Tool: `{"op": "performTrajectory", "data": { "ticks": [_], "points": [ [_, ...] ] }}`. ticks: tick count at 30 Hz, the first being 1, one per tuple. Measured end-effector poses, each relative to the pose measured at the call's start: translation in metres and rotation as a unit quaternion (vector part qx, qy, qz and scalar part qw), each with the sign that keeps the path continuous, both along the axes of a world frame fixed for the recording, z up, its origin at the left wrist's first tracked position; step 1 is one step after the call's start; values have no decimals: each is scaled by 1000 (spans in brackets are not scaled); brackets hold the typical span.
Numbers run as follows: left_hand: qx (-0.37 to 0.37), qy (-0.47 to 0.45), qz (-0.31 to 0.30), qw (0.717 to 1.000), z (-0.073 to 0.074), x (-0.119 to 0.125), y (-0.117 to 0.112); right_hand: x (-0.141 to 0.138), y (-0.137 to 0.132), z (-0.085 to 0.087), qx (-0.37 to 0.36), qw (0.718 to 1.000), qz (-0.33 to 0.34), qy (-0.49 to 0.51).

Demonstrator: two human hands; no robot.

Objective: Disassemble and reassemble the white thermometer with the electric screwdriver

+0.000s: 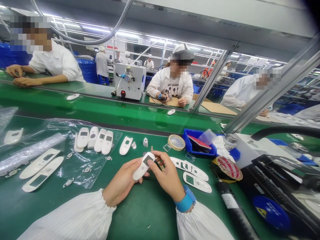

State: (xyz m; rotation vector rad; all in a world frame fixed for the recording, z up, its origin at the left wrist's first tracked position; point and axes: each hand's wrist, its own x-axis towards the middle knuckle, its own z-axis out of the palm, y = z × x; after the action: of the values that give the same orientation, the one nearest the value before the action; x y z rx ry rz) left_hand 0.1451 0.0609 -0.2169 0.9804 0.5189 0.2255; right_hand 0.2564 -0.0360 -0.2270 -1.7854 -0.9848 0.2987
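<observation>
A white handheld device with a small dark screen (pixel 144 165) is held between both hands above the green table. My left hand (pixel 125 178) grips its lower left side, fingers curled beneath. At the upper right end, my right hand (pixel 168 170) has its thumb beside the screen and fingers wrapped behind. A white front shell (pixel 125 145) and a small white cap (pixel 145 142) lie just beyond the hands. Close to my right wrist are more white shells with window cut-outs (pixel 197 182). Several similar devices (pixel 93 137) stand in a row on a clear plastic bag (pixel 85 180).
Long white shells (pixel 41 163) lie at the left. A round dish of small parts (pixel 176 142), a blue bin (pixel 200 143), a tape roll (pixel 226 168) and a black tool handle (pixel 232 206) are at the right. Co-workers sit across the green conveyor belt (pixel 100 106). A metal post (pixel 272 90) slants at right.
</observation>
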Motion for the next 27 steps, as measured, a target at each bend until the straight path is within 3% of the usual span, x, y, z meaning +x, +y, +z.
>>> {"op": "performTrajectory", "data": {
  "ticks": [6,14,19,27],
  "points": [
    [33,-2,3,999,2,2,-4,-5,2,-2,14,999,-17,24],
    [-14,-18,3,1000,-2,0,2,5,-3,7,18,984,52,171],
    [-25,-8,1,1000,2,0,2,6,-1,9,65,960,27,270],
    [-21,-11,-18,1000,1,-1,0,4,3,4,107,941,2,322]
  ]
}}
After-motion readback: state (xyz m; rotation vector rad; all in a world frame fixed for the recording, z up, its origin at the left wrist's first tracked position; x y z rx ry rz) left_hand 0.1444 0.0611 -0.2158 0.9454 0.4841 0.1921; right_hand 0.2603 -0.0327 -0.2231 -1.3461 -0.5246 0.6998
